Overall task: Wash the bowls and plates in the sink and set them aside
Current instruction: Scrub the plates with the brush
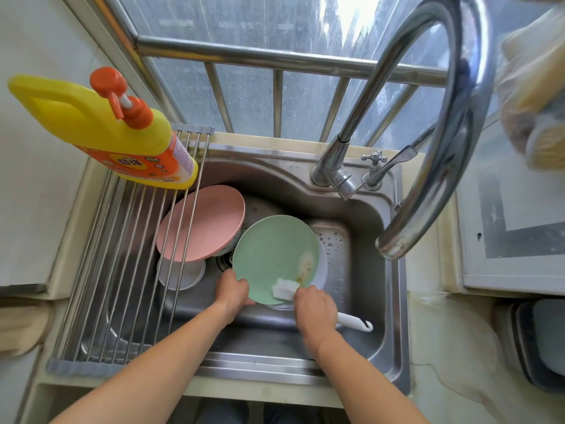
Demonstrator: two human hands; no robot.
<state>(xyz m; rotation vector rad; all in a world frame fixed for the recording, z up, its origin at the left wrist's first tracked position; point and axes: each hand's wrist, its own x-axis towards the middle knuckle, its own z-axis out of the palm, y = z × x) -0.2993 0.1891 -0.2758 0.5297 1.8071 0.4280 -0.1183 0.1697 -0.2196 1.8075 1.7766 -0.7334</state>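
A green plate (272, 255) with brown food smears near its lower right stands tilted in the steel sink (367, 270). My left hand (231, 290) grips its lower left rim. My right hand (315, 310) grips a white sponge brush (284, 289) by its handle, and the sponge head presses on the plate's lower edge. A white bowl (322, 267) lies right behind the green plate. To the left a pink plate (201, 221) rests tilted on a white bowl (183, 275), partly under the rack.
A roll-up metal drying rack (122, 255) covers the sink's left side, with a yellow detergent bottle (101, 127) at its far end. The curved tap (428, 123) arches over the sink's right. Grey trays (538, 341) sit on the right counter.
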